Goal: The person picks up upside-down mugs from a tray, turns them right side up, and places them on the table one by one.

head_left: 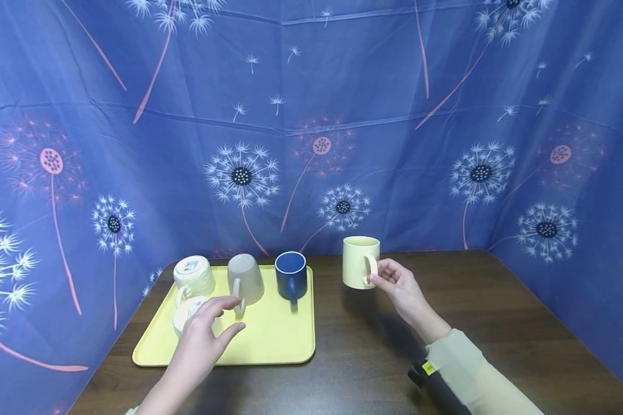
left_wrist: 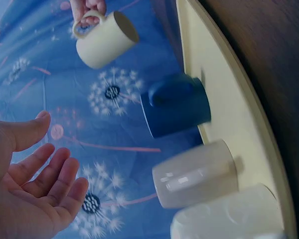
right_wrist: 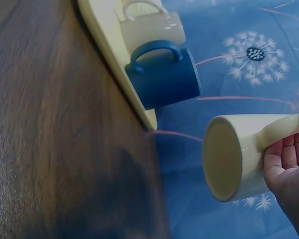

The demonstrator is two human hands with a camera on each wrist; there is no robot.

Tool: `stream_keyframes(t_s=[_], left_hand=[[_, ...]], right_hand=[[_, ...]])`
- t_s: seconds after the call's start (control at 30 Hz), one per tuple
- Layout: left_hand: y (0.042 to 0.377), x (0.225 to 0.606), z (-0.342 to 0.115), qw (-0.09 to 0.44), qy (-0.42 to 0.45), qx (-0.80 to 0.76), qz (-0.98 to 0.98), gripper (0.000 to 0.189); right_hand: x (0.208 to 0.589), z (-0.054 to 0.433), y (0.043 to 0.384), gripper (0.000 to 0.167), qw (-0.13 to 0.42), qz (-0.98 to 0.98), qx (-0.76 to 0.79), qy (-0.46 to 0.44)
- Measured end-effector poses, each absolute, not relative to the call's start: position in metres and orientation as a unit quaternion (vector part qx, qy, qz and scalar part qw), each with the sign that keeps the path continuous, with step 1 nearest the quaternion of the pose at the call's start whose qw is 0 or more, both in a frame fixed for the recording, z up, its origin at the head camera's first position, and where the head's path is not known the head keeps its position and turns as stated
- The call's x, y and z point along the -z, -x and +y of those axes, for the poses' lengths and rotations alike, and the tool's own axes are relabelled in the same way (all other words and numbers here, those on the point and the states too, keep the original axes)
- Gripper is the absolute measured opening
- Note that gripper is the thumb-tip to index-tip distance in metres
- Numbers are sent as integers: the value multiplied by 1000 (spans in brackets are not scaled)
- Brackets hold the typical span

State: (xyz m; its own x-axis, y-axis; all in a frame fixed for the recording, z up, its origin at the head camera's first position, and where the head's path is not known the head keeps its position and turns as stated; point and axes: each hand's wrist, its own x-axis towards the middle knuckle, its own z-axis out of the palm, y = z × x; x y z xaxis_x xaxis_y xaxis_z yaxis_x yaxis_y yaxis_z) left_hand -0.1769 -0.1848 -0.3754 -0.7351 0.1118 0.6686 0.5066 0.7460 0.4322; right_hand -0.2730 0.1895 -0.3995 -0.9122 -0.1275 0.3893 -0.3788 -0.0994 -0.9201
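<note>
My right hand [head_left: 406, 288] pinches the handle of a pale yellow mug [head_left: 357, 262], which hangs upright above the table. Its underside shows in the right wrist view. My left hand [head_left: 202, 334] hovers over the left part of a yellow tray [head_left: 270, 340], thumb and fingers apart, with nothing between them. On the tray's back right stands a blue mug [head_left: 291, 276], upright, beside an upside-down light grey mug [head_left: 246, 279]. Two white mugs are at the left: an upturned one [head_left: 194, 275] at the back and another white mug [head_left: 187, 311], partly hidden by my left hand.
A dark wooden table [head_left: 477, 305] carries the tray on its left side. Behind and at both sides hangs a blue cloth [head_left: 394, 144] with dandelion prints. A dark strap with a small black device [head_left: 419, 373] is at my right wrist.
</note>
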Motion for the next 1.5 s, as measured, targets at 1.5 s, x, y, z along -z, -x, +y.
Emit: stream_keyframes(t_s=[1.5], left_hand=[[164, 421, -276, 7, -45, 376, -925, 49]], right_hand=[[442, 190, 333, 23, 113, -726, -667, -126]])
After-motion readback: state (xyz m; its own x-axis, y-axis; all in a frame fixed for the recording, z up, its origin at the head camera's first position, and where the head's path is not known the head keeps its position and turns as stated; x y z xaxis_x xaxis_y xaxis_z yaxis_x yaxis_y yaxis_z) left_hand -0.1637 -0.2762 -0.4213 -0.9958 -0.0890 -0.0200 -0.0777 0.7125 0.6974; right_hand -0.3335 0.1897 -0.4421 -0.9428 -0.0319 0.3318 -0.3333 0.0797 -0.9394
